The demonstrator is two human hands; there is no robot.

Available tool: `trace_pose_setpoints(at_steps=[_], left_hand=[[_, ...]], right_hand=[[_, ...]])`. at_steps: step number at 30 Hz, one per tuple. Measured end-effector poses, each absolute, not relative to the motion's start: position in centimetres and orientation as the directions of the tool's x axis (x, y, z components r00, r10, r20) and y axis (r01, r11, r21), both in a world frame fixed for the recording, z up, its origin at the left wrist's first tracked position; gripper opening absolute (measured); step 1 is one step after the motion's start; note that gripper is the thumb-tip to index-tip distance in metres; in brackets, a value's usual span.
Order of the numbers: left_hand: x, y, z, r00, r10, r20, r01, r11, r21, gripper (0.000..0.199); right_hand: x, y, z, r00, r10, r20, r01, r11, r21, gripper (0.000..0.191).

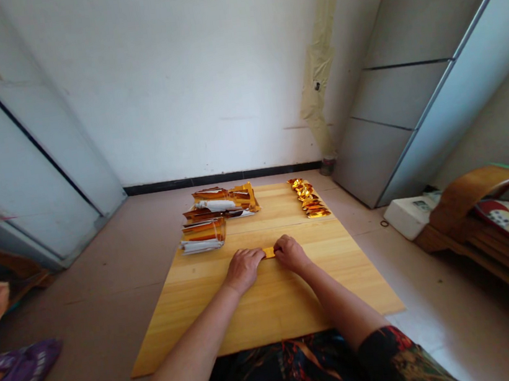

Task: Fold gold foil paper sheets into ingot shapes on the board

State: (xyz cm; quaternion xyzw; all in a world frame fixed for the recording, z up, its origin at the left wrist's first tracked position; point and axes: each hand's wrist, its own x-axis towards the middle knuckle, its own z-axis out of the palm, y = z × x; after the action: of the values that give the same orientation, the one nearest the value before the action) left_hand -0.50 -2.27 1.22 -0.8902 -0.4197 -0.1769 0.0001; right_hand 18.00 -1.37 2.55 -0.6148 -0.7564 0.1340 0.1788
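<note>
Shirt (301, 372) cropped; gold strip (269, 253) part-hidden by left hand (245, 268) and right hand (291, 253).

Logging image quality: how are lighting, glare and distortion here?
Head view: soft light, pale glare on the lower-right floor, glints on the gold packets; wide-angle distortion leans the fridge outward; gold strip between left hand and right hand too small for detail.

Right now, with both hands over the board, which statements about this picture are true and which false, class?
1. The left hand and right hand hold a small golden piece. True.
2. Brown bundles lie left of the shiny golden packets. True.
3. The golden packets lie nearest the person's body. False: they lie beyond the hands, far right on the wooden board.
4. The hands are at opposite board edges. False: they are close together.
</note>
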Motion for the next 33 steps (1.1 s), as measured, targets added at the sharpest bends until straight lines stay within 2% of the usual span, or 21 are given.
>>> trace_pose_setpoints(at_steps=[6, 12, 19, 33], left_hand=[[-1.1, -2.2, 1.5, 0.599, 0.749, 0.284, 0.73, -0.656, 0.19, 0.025], [-1.4, -2.0, 0.5, 0.575, 0.76, 0.303, 0.73, -0.644, 0.231, 0.028], [-1.3, -2.1, 0.6, 0.553, 0.771, 0.317, 0.73, -0.631, 0.262, 0.028], [-1.4, -2.3, 0.3, 0.522, 0.797, 0.305, 0.749, -0.599, 0.283, 0.029]], right_hand=[[16.7, -1.8, 2.3, -0.039, 0.991, 0.126, 0.91, 0.088, -0.406, 0.009], [15.8, -2.2, 2.9, 0.029, 0.994, 0.107, 0.926, 0.014, -0.376, 0.023], [15.4, -1.9, 3.3, 0.064, 0.995, 0.073, 0.935, -0.034, -0.353, 0.029], [16.6, -1.1, 3.1, 0.049, 0.999, -0.003, 0.886, -0.044, -0.462, 0.015]])
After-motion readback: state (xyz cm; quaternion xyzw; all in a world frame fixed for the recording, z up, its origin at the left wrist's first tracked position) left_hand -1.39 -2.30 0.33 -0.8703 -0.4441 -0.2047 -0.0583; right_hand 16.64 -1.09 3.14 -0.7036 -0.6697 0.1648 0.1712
